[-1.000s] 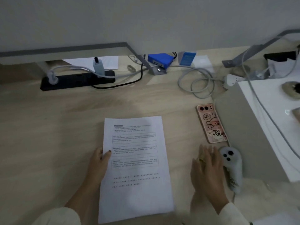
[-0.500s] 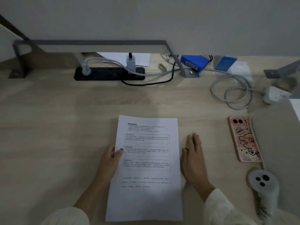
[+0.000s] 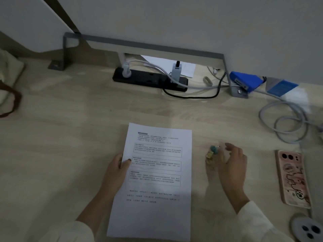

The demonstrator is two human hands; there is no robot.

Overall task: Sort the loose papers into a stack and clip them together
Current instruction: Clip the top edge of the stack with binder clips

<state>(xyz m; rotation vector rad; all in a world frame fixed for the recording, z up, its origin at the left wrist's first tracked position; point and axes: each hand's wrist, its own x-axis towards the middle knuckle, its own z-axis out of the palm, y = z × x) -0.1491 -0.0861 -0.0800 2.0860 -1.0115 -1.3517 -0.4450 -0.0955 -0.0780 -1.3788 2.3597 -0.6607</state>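
Here, papers (image 3: 153,180) lengthwise toward wall (image 3: 192,23).

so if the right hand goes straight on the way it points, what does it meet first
Probably the small coloured clips just left of the right hand; blur hides whether it touches them. Past them, the papers.

No text can be read here. The top sheet of the papers (image 3: 157,180), near the middle, has printed lines and three framed blocks, but the letters are too small and blurred. The phone case (image 3: 293,179) on the right shows only a drawing.
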